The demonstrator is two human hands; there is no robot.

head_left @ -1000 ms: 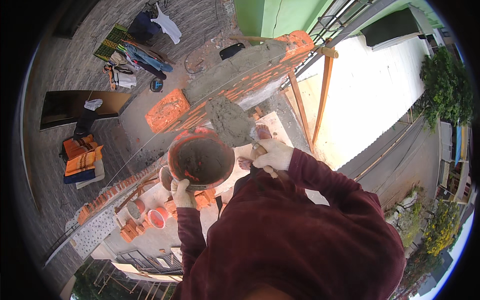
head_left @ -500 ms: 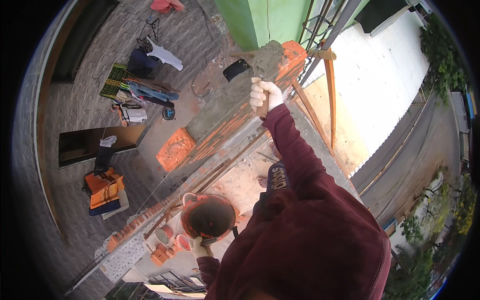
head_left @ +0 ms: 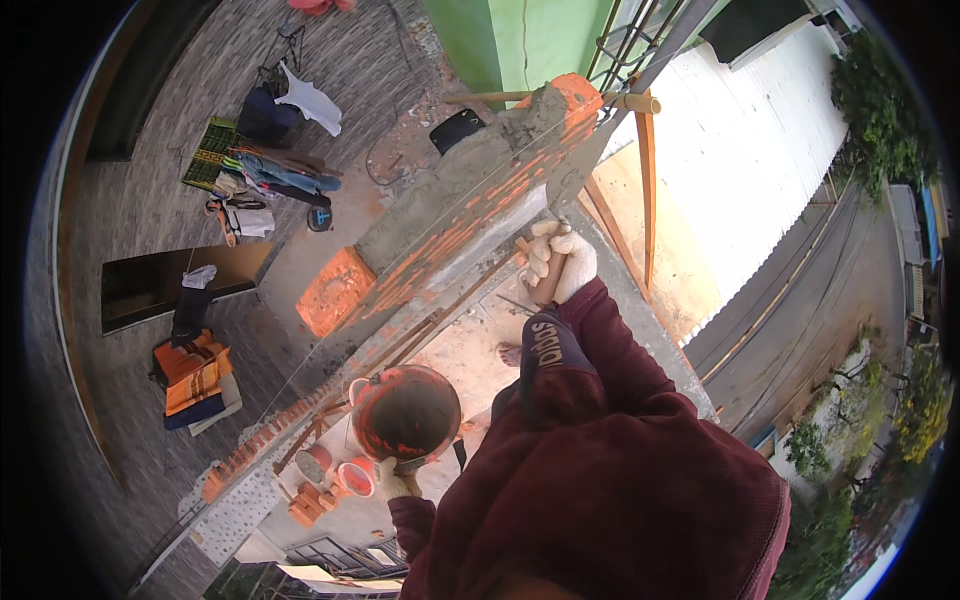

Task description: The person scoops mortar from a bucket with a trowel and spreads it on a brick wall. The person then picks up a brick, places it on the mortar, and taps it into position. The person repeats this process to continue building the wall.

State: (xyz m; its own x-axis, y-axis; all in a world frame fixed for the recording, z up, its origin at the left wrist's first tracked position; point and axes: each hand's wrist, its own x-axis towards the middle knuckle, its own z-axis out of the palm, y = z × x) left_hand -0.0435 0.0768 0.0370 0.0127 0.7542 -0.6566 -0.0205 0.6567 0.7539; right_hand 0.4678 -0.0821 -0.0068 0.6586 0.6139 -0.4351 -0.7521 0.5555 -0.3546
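Observation:
My right hand, in a pale work glove, is wrapped round the wooden handle of a trowel beside the brick wall, on my side of it. Its blade is hard to make out. Lower down, my left hand, also gloved, grips the lower rim of a round bucket stained orange-red, with grey mortar inside. Wet mortar covers the top of the brick wall. An orange brick sits at each end of that bed: a near-left brick and a far brick.
A taut string runs along the wall. Two small buckets and loose bricks stand beside the big bucket. Wooden braces and steel bars rise at the far end. Laundry hangs beyond the wall, over a lower level.
My right hand has come down and back from above the wall with the trowel. Mortar now lies against the far brick. My left hand stays on the bucket's rim.

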